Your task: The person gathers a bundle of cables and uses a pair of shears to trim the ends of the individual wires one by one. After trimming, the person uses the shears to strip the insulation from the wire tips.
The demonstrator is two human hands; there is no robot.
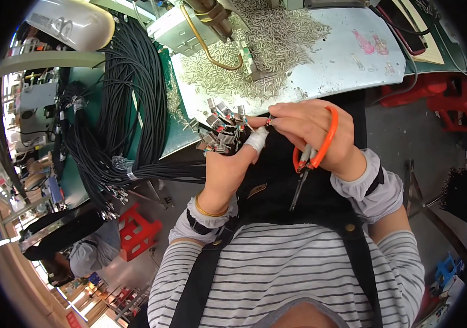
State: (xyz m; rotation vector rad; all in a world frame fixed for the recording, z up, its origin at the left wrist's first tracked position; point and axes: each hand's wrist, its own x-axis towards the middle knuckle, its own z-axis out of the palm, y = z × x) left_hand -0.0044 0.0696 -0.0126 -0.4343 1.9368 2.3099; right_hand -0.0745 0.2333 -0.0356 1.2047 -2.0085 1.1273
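Note:
My left hand [225, 172] is closed round a bundle of black cables [176, 171]. Their stripped ends, with metal connectors [223, 127] and coloured wires, fan out beyond the fist. White tape wraps the left thumb. Close to that thumb, the fingertips of my right hand [321, 131] pinch a small cable end, partly hidden by the fingers. A pair of orange-handled scissors [327, 145] hangs on the right hand, one loop round it, with the dark blades pointing down toward my apron.
Ahead, many small metal pieces [277, 54] lie heaped on a white board [348, 60] beneath a machine [211, 16]. More black cables [129, 98] drape over the green table at left. Red stools [138, 232] stand on the floor; another person [94, 254] sits at lower left.

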